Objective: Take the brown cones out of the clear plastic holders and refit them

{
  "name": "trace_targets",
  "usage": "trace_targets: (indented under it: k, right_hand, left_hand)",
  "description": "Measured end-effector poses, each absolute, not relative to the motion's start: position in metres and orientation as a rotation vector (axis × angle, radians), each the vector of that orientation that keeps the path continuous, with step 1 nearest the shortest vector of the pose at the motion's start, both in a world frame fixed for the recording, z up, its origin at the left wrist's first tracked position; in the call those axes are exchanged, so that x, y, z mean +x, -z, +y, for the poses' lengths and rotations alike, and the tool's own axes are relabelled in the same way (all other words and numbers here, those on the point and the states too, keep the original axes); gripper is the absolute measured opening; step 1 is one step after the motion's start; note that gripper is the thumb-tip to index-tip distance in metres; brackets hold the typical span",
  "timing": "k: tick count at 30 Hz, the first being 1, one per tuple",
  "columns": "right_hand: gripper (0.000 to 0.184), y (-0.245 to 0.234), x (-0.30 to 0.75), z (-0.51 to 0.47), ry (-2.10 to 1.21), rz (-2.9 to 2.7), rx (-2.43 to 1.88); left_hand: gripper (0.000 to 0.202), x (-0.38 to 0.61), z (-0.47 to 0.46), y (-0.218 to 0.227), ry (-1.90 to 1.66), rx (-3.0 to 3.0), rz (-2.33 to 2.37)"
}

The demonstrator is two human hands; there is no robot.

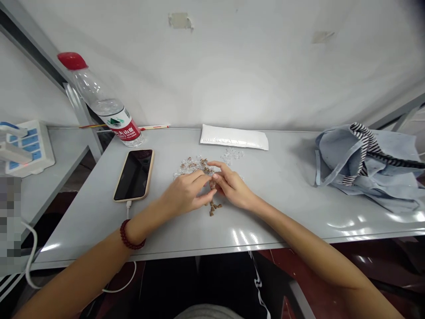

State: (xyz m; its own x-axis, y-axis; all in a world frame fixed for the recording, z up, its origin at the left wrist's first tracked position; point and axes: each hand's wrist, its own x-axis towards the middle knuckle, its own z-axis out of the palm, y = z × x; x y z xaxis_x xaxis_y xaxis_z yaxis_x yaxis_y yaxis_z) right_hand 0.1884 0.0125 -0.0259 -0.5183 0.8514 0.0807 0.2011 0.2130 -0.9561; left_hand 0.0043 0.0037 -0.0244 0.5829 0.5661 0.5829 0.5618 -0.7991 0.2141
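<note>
My left hand [184, 192] and my right hand [232, 186] meet above the middle of a grey table [282, 208]. The right thumb and forefinger pinch a small brownish piece [212, 184], and the left fingertips curl close beside it. Just beyond the hands lies a loose heap of small brown pieces mixed with clear plastic bits [194, 165]. More clear bits [231, 154] lie to the right of the heap. A little cluster of brown pieces [212, 207] sits on the table below my hands.
A smartphone [133, 175] lies left of my hands on a white charging cable [128, 210]. Behind it stands a red-capped water bottle [106, 104]. A white packet [234, 136] lies at the back edge, crumpled blue striped cloth [368, 166] at right, and a power strip [29, 148] on a shelf at left.
</note>
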Motion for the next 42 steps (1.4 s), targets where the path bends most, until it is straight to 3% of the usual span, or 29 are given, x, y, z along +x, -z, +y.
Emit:
trace_targets:
  k: [7, 10, 13, 16, 21, 26, 35, 42]
  right_hand:
    - [0.047, 0.017, 0.192, 0.017, -1.589, -1.651, -0.945]
    - [0.043, 0.009, 0.208, 0.026, -1.305, -1.781, -1.095]
    - [0.028, 0.004, 0.234, 0.038, -0.914, -2.007, -1.291]
    - [0.025, 0.001, 0.258, 0.048, -0.811, -2.178, -1.422]
    - [0.029, 0.0, 0.27, 0.053, -0.936, -2.362, -1.512]
    - [0.015, 0.006, 0.261, 0.052, -0.861, -2.482, -1.372]
    - [0.014, 0.016, 0.24, 0.043, -0.787, -2.41, -1.1]
    - [0.028, 0.021, 0.221, 0.032, -0.894, -2.257, -0.867]
  left_hand:
    - [0.016, -0.001, 0.013, 0.03, -1.02, 2.545, 1.256]
    - [0.019, -0.004, 0.014, 0.021, -0.994, 2.464, 1.471]
    - [0.032, -0.008, 0.012, 0.005, -1.073, 2.14, 1.52]
    - [0.028, -0.015, 0.009, -0.009, -0.842, 1.95, 1.346]
    - [0.02, -0.018, 0.007, -0.004, -0.279, 2.146, 1.083]
    - [0.021, -0.01, 0.003, 0.007, -0.134, 2.327, 0.97]
    - [0.017, -0.006, 0.0, 0.014, -0.166, 2.362, 1.063]
    - [0.012, 0.004, -0.002, 0.016, -0.663, 2.151, 1.149]
